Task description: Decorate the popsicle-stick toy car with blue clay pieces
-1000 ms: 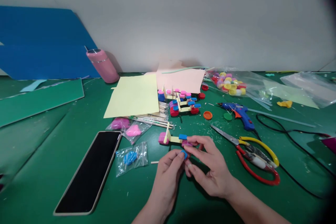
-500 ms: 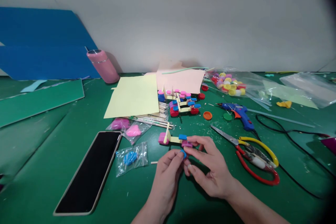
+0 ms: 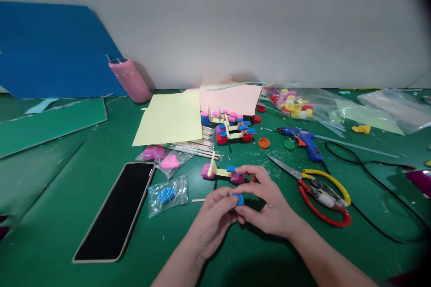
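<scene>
A small blue piece of modelling clay (image 3: 239, 199), now flat and squarish, is pinched between the fingers of my left hand (image 3: 214, 215) and my right hand (image 3: 271, 202). Just beyond them stands a small craft-stick vehicle (image 3: 221, 172) with pink wheels, an upright stick and a blue pad on its right end. My right index finger reaches close to that blue pad; I cannot tell whether it touches. A thin pale stick (image 3: 198, 200) lies by my left hand. Blue clay in a clear zip bag (image 3: 167, 195) lies further left.
Finished-looking small vehicles (image 3: 235, 132) stand behind. To the right lie scissors (image 3: 325, 193), a blue glue gun (image 3: 305, 141) with its cable, and a bag of coloured caps (image 3: 291, 103). A phone (image 3: 116, 213), yellow sheet (image 3: 170, 119) and pink tumbler (image 3: 131, 80) are at left.
The blue clay in my fingers shows more of itself and looks squarer. My right fingers have shifted around it. The whole view has moved slightly.
</scene>
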`<act>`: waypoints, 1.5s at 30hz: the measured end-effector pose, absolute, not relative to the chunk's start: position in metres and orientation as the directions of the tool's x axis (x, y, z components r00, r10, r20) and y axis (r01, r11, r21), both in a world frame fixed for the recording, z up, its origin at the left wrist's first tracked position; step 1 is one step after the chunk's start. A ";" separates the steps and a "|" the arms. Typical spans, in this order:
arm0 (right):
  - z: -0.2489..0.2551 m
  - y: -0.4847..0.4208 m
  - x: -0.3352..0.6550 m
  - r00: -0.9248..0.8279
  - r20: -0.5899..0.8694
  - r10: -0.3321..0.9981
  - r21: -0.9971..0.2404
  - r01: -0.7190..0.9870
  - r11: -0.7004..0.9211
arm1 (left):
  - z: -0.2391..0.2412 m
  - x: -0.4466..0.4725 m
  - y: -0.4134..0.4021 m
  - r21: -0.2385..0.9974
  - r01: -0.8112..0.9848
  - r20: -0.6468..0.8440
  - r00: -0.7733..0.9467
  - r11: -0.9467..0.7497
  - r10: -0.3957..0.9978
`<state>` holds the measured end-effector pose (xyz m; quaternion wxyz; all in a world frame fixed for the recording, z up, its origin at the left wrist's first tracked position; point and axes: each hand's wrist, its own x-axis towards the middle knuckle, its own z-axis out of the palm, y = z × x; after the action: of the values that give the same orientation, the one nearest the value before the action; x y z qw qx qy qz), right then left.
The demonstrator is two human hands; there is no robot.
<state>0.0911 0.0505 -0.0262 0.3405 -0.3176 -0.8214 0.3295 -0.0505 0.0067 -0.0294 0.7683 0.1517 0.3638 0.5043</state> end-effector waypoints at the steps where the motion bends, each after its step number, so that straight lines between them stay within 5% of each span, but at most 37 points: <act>1: -0.026 0.051 0.091 -0.549 0.360 0.754 -0.758 0.300 0.580 | -0.029 -0.050 0.007 0.598 -0.669 -0.398 0.231 0.441 0.888; 11: -0.034 0.050 0.088 -0.369 0.454 0.811 -0.770 0.295 0.565 | -0.031 -0.044 0.009 0.511 -0.764 -0.336 0.245 0.394 0.910; 21: -0.033 0.049 0.087 -0.396 0.435 0.809 -0.796 0.250 0.551 | -0.031 -0.043 0.009 0.377 -0.836 -0.406 0.238 0.399 0.883; 31: -0.028 0.050 0.089 -0.541 0.376 0.753 -0.846 0.131 0.517 | -0.029 -0.043 0.010 0.433 -0.786 -0.434 0.248 0.442 0.866; 45: -0.025 0.049 0.087 -0.508 0.349 0.788 -0.857 0.167 0.487 | -0.025 -0.040 0.008 0.492 -0.723 -0.468 0.250 0.485 0.848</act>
<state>0.0868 0.0494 -0.0255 0.3874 -0.3100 -0.7704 0.4005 -0.0396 0.0080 -0.0252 0.7857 0.0882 0.3538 0.4996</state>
